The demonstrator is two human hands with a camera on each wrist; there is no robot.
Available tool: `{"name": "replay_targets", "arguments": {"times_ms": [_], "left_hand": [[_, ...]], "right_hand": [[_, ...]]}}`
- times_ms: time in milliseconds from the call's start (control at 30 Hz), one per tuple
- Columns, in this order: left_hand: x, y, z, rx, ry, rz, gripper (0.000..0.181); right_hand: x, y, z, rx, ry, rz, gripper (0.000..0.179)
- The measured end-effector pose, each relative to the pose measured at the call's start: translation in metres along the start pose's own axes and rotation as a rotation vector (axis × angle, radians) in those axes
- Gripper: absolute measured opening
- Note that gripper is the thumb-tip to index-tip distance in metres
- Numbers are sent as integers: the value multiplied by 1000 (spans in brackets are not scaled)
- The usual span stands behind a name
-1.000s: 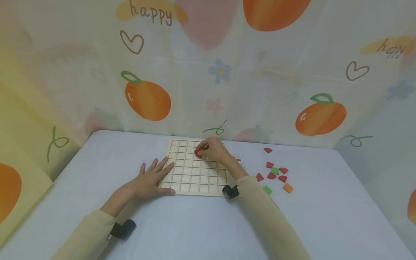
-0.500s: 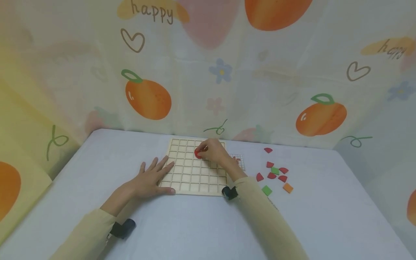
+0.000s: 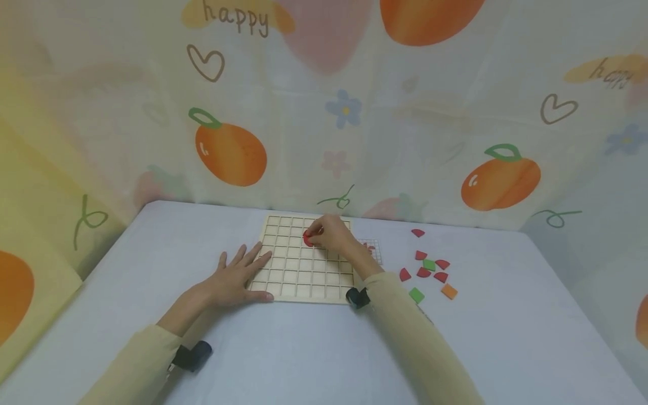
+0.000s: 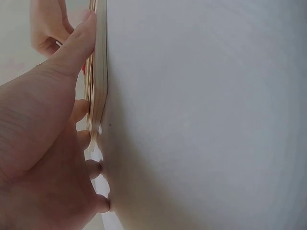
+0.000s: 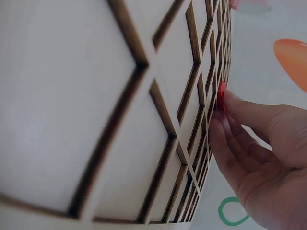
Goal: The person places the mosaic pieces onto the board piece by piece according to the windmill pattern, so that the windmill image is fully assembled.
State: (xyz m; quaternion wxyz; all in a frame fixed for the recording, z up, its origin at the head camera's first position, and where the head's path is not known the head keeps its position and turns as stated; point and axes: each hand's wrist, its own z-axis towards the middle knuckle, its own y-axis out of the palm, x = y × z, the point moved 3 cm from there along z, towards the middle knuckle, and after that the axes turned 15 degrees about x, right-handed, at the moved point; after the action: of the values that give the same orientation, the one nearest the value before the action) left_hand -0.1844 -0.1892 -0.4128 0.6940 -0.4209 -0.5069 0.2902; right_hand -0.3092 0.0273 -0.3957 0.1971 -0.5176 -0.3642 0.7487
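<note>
A wooden grid board (image 3: 288, 277) with raised square cells lies on the white table. In the head view my right hand (image 3: 331, 235) reaches over its upper part and pinches a red tile (image 3: 307, 240) with thumb and fingers. The right wrist view shows that red tile (image 5: 221, 95) right at the grid surface, its shape partly hidden by the fingertips. My left hand (image 3: 233, 283) lies spread at the board's left side, thumb along the near corner. From the left wrist, the thumb (image 4: 79, 45) rests on the board's edge and other fingertips reach down to the table.
Right of the board lie several red quarter-circle tiles (image 3: 423, 273), green square tiles (image 3: 417, 295) and an orange square tile (image 3: 449, 291). A printed grid card (image 3: 376, 251) sits partly under the right forearm. A patterned curtain (image 3: 304, 140) hangs behind the table.
Both hands stay almost where they were. The right fingers keep hold of the red tile at the same spot on the board; only the head view shifts slightly.
</note>
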Motion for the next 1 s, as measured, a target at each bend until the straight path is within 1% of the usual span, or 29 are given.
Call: {"name": "replay_targets", "arguments": {"times_ms": [300,500,667,800,900,1000], "left_hand": [[1,0,-1,-6,-4,-6,97],[0,-1,-1,3,0,-7,98],[2,0,-1,5,0,-3,98],[2,0,-1,4,-2,1,98],[2,0,-1,4,0,2,98],[3,0,-1,5,3,1,98]], "right_hand": [[-1,-1,2,-42,14,-21,11],[0,0,3,-33,24,-19,10],[0,-2,1,-34,15,-45,10],[-4,-13,-4,-44,3,-54,12],[-5,-26,-8,-38,-19,-62,15],[-3,-40,-12,-30,-27,-83,18]]}}
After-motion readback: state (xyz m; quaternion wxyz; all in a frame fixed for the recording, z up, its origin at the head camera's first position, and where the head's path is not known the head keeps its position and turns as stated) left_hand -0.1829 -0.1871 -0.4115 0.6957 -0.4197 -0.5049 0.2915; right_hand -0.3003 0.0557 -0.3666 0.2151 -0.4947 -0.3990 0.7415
